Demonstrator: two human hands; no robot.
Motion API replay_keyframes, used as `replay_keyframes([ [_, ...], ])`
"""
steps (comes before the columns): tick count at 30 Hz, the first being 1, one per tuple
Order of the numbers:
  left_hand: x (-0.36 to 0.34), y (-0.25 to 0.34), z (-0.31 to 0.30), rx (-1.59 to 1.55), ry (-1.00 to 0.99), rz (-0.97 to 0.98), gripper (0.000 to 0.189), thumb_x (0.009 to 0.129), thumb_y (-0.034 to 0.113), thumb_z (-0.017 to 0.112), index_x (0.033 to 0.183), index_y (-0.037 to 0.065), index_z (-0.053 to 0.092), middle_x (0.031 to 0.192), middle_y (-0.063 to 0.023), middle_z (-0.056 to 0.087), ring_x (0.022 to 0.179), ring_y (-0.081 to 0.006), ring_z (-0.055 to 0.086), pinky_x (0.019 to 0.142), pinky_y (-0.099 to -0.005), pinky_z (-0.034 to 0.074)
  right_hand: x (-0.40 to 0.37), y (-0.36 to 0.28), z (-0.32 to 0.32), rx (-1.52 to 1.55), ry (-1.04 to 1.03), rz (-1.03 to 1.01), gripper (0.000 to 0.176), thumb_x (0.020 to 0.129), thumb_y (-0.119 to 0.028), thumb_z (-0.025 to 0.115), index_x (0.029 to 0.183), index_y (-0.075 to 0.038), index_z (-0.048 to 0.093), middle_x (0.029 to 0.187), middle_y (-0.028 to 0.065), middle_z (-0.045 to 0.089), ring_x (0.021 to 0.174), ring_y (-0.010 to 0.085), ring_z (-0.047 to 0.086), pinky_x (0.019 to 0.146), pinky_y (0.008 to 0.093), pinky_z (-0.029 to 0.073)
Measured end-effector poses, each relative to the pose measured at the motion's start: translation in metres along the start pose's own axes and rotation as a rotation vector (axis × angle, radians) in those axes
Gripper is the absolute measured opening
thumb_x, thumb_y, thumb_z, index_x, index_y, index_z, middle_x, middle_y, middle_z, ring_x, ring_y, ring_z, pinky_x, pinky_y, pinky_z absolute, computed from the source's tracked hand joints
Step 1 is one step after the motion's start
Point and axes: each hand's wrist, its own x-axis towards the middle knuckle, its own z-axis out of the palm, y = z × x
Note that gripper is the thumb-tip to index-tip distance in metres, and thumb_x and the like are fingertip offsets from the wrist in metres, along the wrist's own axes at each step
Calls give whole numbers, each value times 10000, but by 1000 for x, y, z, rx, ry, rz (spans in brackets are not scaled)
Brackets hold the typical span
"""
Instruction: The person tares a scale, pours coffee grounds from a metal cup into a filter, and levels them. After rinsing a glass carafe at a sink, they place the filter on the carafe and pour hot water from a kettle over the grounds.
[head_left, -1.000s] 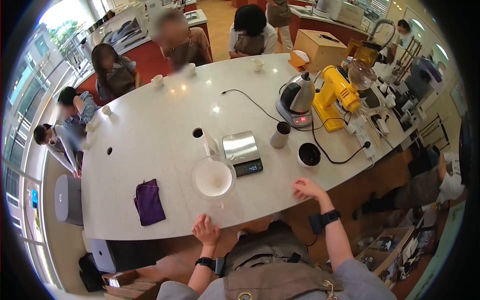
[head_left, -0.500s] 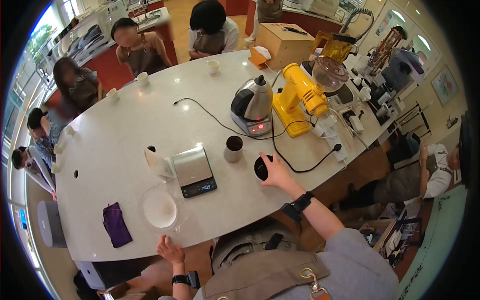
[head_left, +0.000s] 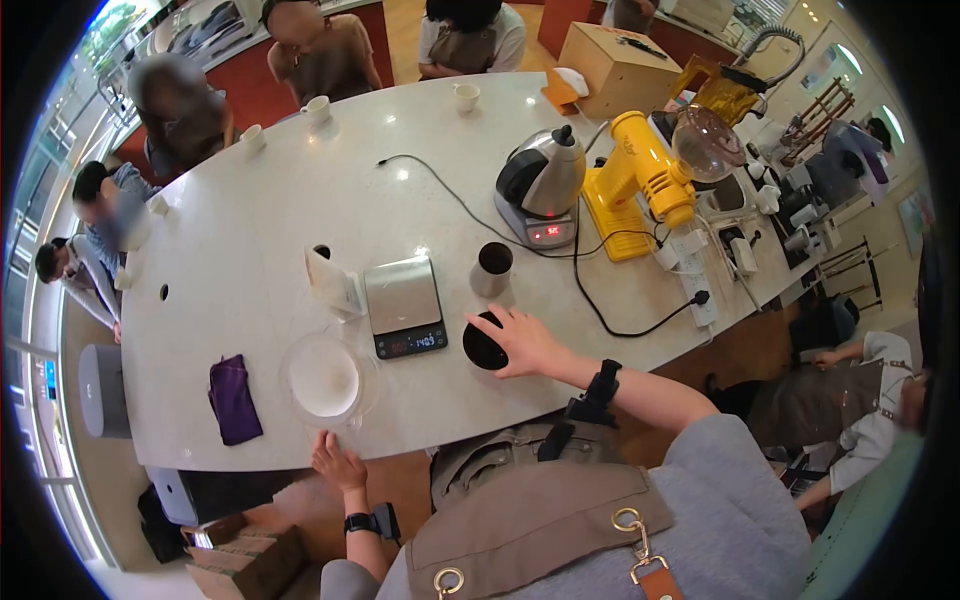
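Note:
My right hand (head_left: 525,343) is wrapped round the rim of a dark cup (head_left: 485,342) near the front of the white table. Just behind it stands a metal cup (head_left: 492,268). To the left lies a silver scale (head_left: 403,300) with a lit display, and beside that a white paper filter in a stand (head_left: 333,285). My left hand (head_left: 338,461) is at the table's front edge, fingers apart and holding nothing, close to a round clear dish with a white disc (head_left: 324,375). A folded purple cloth (head_left: 234,400) lies further left.
A steel kettle (head_left: 548,175) on its lit base and a yellow grinder (head_left: 648,170) stand at the back right. Black cables run to a power strip (head_left: 695,270). White cups (head_left: 466,97) line the far edge, where several people sit.
My right hand and the dark cup have moved left, closer to the scale. The whole view has shifted, with the table's far side higher in the picture.

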Motion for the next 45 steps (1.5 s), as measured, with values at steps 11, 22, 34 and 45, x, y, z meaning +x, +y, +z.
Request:
replay_keyframes([
  [11, 1, 0, 0, 24, -5, 16, 424, 877, 313, 405, 1163, 30, 542, 1271, -168, 540, 1159, -360, 494, 957, -463, 336, -15, 38, -19, 229, -3, -18, 913, 761, -486, 752, 1504, -291, 259, 1384, 178, 429, 1092, 376, 582, 851, 441, 515],
  [22, 1, 0, -16, 37, -166, 1, 478, 827, 224, 464, 1253, 7, 465, 1312, -238, 450, 1174, -419, 425, 980, -531, 309, 23, 107, -48, 642, 442, 192, 587, 874, -224, 681, 1384, -50, 449, 1281, 117, 572, 1084, 231, 600, 932, 382, 495],
  [34, 1, 5, -10, 61, -153, -25, 447, 839, 243, 421, 1220, 18, 482, 1301, -216, 462, 1180, -402, 434, 982, -493, 309, 39, 151, -91, 1011, 808, 176, 227, 927, -211, 606, 958, 7, 661, 770, 48, 650, 687, 120, 626, 598, 259, 490],
  [45, 2, 5, -7, 30, -99, -11, 456, 871, 276, 405, 1227, 7, 498, 1314, -250, 469, 1166, -422, 443, 970, -507, 323, -93, 141, 24, 993, 141, 529, 218, 937, -180, 593, 762, -52, 569, 642, -24, 555, 589, 62, 511, 540, 249, 408],
])
